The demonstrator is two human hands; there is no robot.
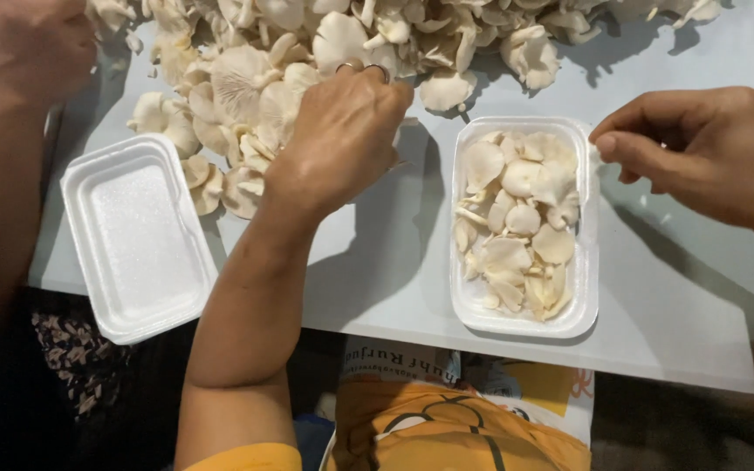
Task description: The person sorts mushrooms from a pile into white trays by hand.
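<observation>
A heap of pale oyster mushrooms [246, 78] spreads over the grey table [682, 296], running off the top edge. The left hand [342, 131] reaches into it, fingers hidden, grip unclear, between an empty foam tray [137, 240] and a filled foam tray [582, 262]. The right hand [700, 153] pinches a small bit [594, 153] by that tray's rim; another person's arm [10, 61] is cut off at left.

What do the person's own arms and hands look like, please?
Both forearms are bare, with no watch or bracelet in view. The left hand wears two thin silvery rings; the right hand shows none. A yellow short sleeve edges the left upper arm.
</observation>
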